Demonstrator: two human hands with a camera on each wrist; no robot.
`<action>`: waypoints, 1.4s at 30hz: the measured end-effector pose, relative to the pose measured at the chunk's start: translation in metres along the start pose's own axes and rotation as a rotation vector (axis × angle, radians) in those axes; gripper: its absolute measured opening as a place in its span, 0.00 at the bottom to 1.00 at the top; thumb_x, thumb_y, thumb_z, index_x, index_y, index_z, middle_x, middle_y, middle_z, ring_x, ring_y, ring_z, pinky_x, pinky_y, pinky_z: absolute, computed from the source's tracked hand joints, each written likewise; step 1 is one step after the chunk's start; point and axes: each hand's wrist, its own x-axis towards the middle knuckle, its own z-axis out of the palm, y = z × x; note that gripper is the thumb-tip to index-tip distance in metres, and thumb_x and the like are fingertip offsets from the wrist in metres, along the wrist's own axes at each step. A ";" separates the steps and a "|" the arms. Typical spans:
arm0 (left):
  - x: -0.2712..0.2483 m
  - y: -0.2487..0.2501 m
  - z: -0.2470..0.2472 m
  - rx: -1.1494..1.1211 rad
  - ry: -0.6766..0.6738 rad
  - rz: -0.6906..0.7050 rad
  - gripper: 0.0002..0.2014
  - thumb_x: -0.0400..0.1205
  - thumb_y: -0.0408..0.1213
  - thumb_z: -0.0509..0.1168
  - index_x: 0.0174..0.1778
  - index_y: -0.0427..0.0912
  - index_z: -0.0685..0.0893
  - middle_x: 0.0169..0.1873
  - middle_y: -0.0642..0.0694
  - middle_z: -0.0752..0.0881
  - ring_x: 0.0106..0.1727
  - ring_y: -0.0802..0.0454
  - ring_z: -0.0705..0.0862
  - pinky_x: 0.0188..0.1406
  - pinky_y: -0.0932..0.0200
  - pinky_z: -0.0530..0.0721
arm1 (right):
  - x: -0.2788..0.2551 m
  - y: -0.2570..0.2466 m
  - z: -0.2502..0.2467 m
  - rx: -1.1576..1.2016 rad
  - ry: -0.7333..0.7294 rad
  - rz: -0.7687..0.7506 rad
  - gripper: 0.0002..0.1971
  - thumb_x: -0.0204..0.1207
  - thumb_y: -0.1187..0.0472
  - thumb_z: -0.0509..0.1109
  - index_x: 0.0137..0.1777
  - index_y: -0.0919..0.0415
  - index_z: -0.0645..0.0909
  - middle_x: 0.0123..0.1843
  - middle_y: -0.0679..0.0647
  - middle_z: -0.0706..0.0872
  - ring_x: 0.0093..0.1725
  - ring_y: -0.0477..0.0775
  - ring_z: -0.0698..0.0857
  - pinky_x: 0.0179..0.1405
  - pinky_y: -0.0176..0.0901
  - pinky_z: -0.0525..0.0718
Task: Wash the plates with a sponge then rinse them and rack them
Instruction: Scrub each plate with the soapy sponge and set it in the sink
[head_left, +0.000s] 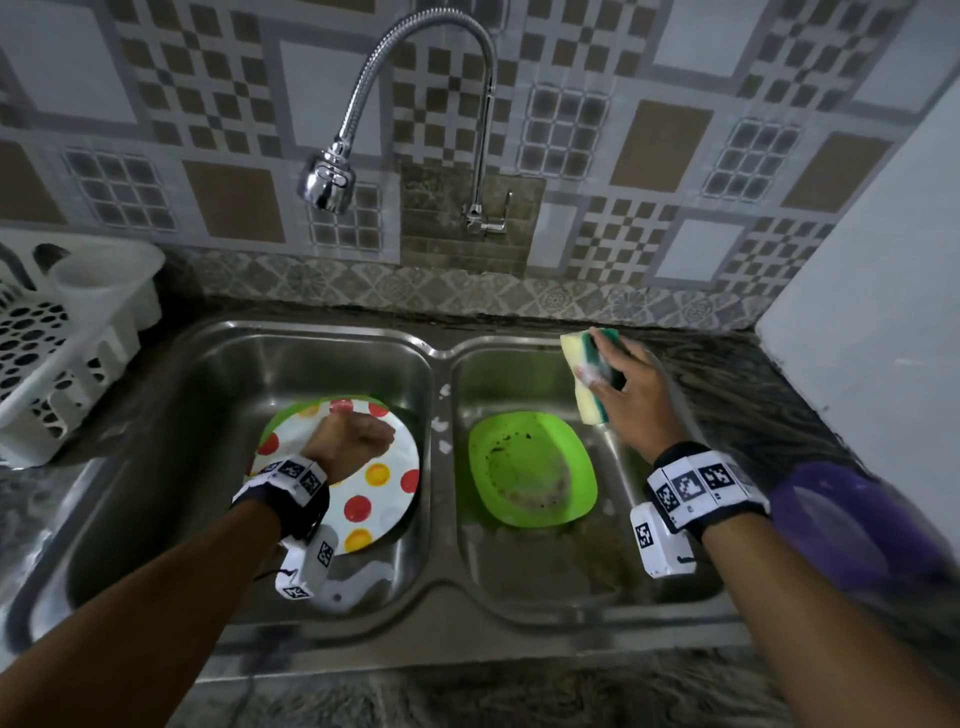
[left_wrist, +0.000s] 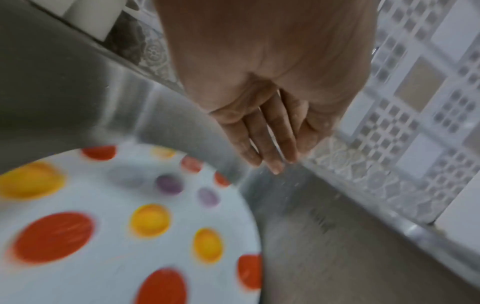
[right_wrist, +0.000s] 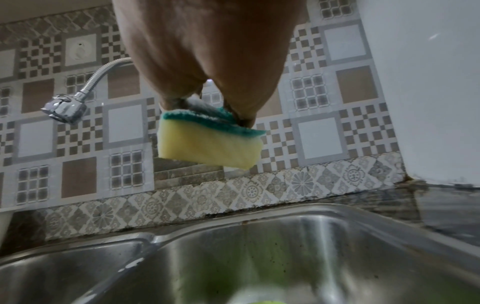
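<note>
Two basins: steel double sink (head_left: 436, 358), divider between them with white foam flecks on it.
Left hand (head_left: 353, 441): over the left basin above the spotted plate; fingers (left_wrist: 270, 142) straight, close together, holding nothing; no clear contact with the plate.
Spotted plate (head_left: 382, 493): white with red and yellow dots, lies tilted in the left basin on top of a green plate edge (head_left: 280, 415); left wrist and forearm cover its near-left part.
White piece (head_left: 358, 582): in the left basin near the front wall, part hidden by the wrist camera; cannot tell what it is.
Green plate (head_left: 530, 467): squarish, flat on the right basin floor, dark crumbs and a greyish film inside; nothing on top of it.
Right hand (head_left: 631, 395): raised over the right basin's far right side, fingers pinching the sponge from the green side, foam on the fingers.
Sponge (head_left: 589, 376): yellow with green scrub layer, held off the sink, above and to the right of the green plate, not touching it.
Rack (head_left: 57, 353): white plastic, on the counter left of the sink, with a cup holder at its far end.
Tap (head_left: 327, 182): flexible chrome neck, head hangs over the left basin; no water visible.
Counter (head_left: 737, 384): dark stone, right of the sink.
Wall: patterned tiles behind; white panel (head_left: 872, 322) at far right.
</note>
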 end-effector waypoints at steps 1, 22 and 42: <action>0.001 0.018 -0.004 -0.084 0.059 0.017 0.08 0.76 0.33 0.70 0.35 0.52 0.87 0.32 0.52 0.89 0.39 0.56 0.87 0.36 0.75 0.80 | -0.002 0.002 -0.008 -0.016 0.014 0.010 0.25 0.75 0.60 0.72 0.73 0.55 0.74 0.73 0.58 0.73 0.69 0.47 0.75 0.63 0.26 0.67; 0.058 0.091 0.196 -0.241 -0.075 -0.446 0.24 0.77 0.27 0.69 0.70 0.32 0.74 0.66 0.32 0.80 0.67 0.39 0.79 0.58 0.56 0.75 | -0.101 0.161 -0.211 -0.269 0.035 0.502 0.26 0.75 0.61 0.73 0.73 0.58 0.74 0.66 0.58 0.81 0.58 0.49 0.79 0.56 0.34 0.72; 0.062 0.150 0.186 -0.176 0.128 -0.243 0.31 0.77 0.20 0.53 0.73 0.52 0.75 0.68 0.36 0.79 0.63 0.35 0.80 0.64 0.52 0.78 | -0.094 0.193 -0.198 -0.499 -0.263 0.691 0.26 0.71 0.64 0.73 0.71 0.60 0.75 0.66 0.60 0.83 0.63 0.59 0.81 0.59 0.41 0.74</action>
